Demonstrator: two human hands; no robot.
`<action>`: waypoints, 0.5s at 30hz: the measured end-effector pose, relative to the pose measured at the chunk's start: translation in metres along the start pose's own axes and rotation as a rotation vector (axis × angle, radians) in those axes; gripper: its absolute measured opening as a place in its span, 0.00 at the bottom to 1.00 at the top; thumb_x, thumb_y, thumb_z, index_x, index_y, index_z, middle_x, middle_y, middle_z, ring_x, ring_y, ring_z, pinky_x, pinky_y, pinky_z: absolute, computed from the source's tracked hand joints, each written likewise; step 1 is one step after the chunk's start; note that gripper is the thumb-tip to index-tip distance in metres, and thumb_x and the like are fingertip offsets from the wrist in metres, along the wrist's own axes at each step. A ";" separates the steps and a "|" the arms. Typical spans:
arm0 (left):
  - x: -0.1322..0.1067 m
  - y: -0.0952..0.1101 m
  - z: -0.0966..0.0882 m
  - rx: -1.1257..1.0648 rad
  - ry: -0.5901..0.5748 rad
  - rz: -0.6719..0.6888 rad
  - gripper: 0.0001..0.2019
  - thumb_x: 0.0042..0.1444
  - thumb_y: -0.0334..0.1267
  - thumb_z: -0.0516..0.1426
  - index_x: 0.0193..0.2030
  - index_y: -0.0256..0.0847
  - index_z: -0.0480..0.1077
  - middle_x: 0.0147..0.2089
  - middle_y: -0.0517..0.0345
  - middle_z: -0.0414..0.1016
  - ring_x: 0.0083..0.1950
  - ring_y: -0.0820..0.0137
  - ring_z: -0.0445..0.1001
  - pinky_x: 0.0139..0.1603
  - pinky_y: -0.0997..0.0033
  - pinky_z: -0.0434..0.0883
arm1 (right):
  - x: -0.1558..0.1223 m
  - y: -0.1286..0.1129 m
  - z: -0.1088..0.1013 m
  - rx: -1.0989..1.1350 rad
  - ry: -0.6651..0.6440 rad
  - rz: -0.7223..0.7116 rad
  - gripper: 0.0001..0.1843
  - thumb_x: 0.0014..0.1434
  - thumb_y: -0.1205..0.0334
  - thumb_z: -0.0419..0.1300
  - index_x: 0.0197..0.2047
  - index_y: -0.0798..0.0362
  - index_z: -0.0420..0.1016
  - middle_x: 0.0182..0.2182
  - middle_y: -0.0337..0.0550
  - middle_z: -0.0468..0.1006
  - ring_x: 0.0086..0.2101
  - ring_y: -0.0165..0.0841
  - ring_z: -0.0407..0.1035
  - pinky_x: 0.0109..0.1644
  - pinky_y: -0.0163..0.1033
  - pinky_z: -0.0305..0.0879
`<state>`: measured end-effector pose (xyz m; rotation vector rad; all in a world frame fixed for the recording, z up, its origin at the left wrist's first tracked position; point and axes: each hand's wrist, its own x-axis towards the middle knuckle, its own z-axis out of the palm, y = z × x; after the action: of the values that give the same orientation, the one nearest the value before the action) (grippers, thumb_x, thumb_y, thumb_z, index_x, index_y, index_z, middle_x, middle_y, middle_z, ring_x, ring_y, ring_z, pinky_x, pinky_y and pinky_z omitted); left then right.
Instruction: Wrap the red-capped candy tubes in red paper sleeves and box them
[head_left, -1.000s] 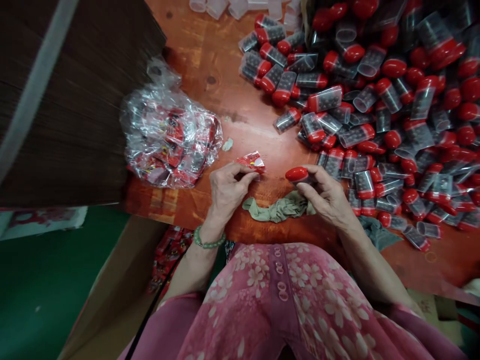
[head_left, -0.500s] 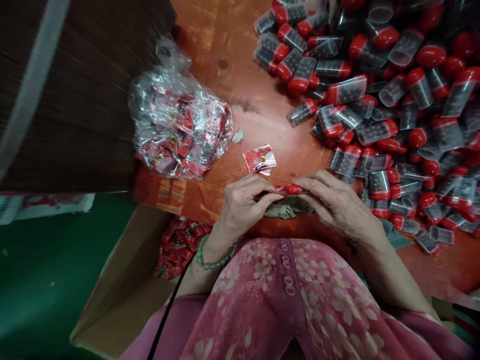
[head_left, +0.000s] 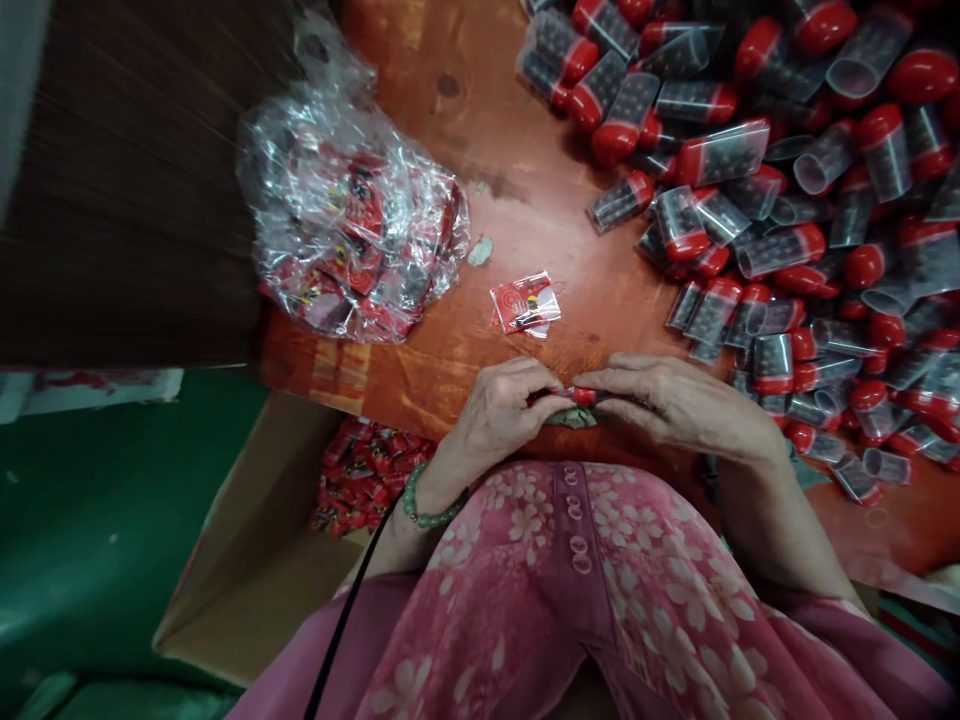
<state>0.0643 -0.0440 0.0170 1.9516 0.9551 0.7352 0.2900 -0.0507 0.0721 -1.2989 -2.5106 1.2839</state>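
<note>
My right hand grips a small clear tube with a red cap, its cap pointing left between the two hands. My left hand is closed in a pinch right at the cap's end, on what appears to be a red printed plastic sleeve, mostly hidden by the fingers. A green crumpled cloth lies just below the fingertips. Just beyond the hands, a few flat red printed sleeves rest on the wooden table.
A large pile of red-capped clear tubes with dark contents covers the right of the table. To the left sits a clear plastic bag of red printed sleeves. Below the table edge, a cardboard box holds many red wrapped pieces.
Both hands have come slightly nearer each other and lower, fingertips meeting around the tube's red cap. Less of the cap and the green cloth shows. The view has shifted a little.
</note>
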 end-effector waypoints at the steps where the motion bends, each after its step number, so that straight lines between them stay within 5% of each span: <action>1: 0.000 -0.001 0.000 -0.012 -0.002 -0.006 0.08 0.57 0.39 0.64 0.31 0.37 0.77 0.29 0.56 0.79 0.29 0.74 0.74 0.31 0.75 0.69 | 0.001 0.000 -0.001 0.014 -0.017 0.002 0.16 0.70 0.61 0.52 0.57 0.51 0.74 0.42 0.47 0.79 0.39 0.36 0.75 0.42 0.38 0.67; 9: -0.001 -0.007 -0.004 -0.010 -0.029 -0.006 0.08 0.58 0.38 0.63 0.32 0.36 0.78 0.30 0.55 0.79 0.30 0.73 0.75 0.32 0.75 0.69 | 0.014 0.000 -0.002 0.065 -0.053 0.011 0.14 0.69 0.61 0.52 0.52 0.55 0.75 0.43 0.49 0.80 0.41 0.38 0.75 0.45 0.41 0.67; 15: -0.001 -0.008 -0.015 -0.056 -0.177 -0.036 0.10 0.61 0.41 0.61 0.39 0.36 0.79 0.34 0.54 0.81 0.33 0.73 0.76 0.35 0.75 0.69 | 0.013 0.003 -0.002 0.266 0.038 0.031 0.14 0.68 0.57 0.54 0.50 0.54 0.76 0.41 0.45 0.82 0.39 0.34 0.76 0.44 0.38 0.68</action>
<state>0.0501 -0.0355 0.0173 1.9104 0.8511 0.5523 0.2839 -0.0394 0.0675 -1.2913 -2.2081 1.5212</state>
